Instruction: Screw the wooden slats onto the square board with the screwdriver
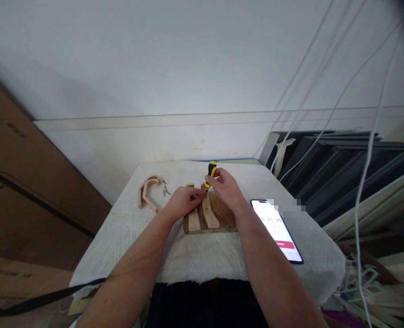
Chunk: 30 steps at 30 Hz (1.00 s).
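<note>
My right hand [224, 184] grips a yellow and black screwdriver [211, 172], which stands nearly upright, tip down. The tip meets a curved light wooden piece [210, 217] that has a small dark hole in it. At the tip, the fingers of my left hand [186, 200] are pinched together; whatever is between them is too small to make out. A second wooden piece [194, 221] lies under my left hand. Both pieces rest on a darker wooden board [226, 222].
Curved wooden parts [149, 190] and several screws [166, 191] lie left of the board on the white cloth [126, 232]. A phone [280, 234] showing a timer lies at the right. White cables [368, 168] hang there, and a large cardboard box [34, 182] stands at the left.
</note>
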Motion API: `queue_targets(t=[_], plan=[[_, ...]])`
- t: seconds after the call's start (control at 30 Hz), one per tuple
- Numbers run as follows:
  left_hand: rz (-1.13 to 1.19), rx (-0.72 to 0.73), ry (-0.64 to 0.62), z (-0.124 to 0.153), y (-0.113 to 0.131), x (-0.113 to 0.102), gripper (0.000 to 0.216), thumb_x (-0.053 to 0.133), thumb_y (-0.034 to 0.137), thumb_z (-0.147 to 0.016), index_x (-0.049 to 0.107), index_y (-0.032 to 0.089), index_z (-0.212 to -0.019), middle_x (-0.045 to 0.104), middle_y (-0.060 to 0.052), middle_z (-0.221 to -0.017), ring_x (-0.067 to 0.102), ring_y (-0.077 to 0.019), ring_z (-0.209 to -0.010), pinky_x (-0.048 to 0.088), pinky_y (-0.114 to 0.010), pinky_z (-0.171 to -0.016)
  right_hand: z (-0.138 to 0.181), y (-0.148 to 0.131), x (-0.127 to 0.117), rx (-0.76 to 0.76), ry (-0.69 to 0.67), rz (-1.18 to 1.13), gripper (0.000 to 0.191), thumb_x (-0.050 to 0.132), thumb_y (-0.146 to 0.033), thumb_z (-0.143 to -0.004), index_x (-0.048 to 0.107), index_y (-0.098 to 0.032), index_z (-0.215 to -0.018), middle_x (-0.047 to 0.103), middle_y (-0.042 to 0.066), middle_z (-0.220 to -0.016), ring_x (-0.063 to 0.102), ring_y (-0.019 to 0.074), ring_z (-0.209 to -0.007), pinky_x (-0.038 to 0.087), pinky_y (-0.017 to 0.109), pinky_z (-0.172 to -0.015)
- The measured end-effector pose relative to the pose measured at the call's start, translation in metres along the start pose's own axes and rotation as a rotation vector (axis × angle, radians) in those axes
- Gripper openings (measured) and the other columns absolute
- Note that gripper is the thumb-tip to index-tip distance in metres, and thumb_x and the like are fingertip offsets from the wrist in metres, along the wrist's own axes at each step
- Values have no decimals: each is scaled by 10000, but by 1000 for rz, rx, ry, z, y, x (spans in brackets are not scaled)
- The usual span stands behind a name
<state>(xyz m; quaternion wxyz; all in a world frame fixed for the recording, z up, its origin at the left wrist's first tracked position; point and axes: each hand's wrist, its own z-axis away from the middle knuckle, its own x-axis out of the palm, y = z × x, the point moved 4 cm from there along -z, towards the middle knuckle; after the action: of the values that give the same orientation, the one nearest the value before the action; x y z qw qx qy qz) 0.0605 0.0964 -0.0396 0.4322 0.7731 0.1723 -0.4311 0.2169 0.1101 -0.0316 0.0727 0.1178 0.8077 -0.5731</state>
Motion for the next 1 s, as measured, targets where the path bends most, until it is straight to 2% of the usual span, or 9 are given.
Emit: queue_targets(t=[0.2,0.37,0.53,0.7,0.87,1.0], plan=[[11,11,6,0,-1,0,261,552,148,-779,732,190,-962,706,-10,-789,599,-116,-668,408,-202,-630,0,-4,1,-41,-51,-7,246,555,-390,-779,619,-195,-917,631,23,-886,546,149,-711,432,302,-698],[-18,24,9,0,3,-2,258,553,162,-787,737,193,-965,696,-20,-785,602,-125,-689,415,-209,-651,1,-4,-2,-24,5,45,314,660,-440,-713,557,-193,-877,612,12,-847,534,145,-682,433,304,-668],[10,10,7,1,1,-1,278,553,154,-781,731,188,-992,707,-18,-799,604,-121,-674,409,-206,-628,-2,4,2,-24,7,-91,368,659,-436,-717,526,-201,-968,615,18,-906,569,144,-730,453,299,-683],[17,16,14,0,-3,1,255,555,168,-799,735,201,-976,712,-11,-802,598,-115,-668,402,-203,-622,-1,2,3,2,-51,-181,281,562,-397,-781,603,-189,-965,645,24,-856,571,150,-726,439,291,-665],[25,61,16,-1,-3,1,234,548,158,-810,736,206,-941,711,-6,-813,604,-120,-709,412,-206,-657,-1,-2,-1,-43,-25,-21,288,648,-437,-734,586,-184,-857,636,25,-833,554,153,-693,429,301,-662],[20,64,17,-1,-3,1,230,553,162,-806,734,206,-940,701,-1,-789,597,-120,-698,411,-204,-650,-1,-3,-1,-35,-25,-18,297,649,-435,-733,582,-188,-884,636,29,-864,556,153,-690,436,306,-667]])
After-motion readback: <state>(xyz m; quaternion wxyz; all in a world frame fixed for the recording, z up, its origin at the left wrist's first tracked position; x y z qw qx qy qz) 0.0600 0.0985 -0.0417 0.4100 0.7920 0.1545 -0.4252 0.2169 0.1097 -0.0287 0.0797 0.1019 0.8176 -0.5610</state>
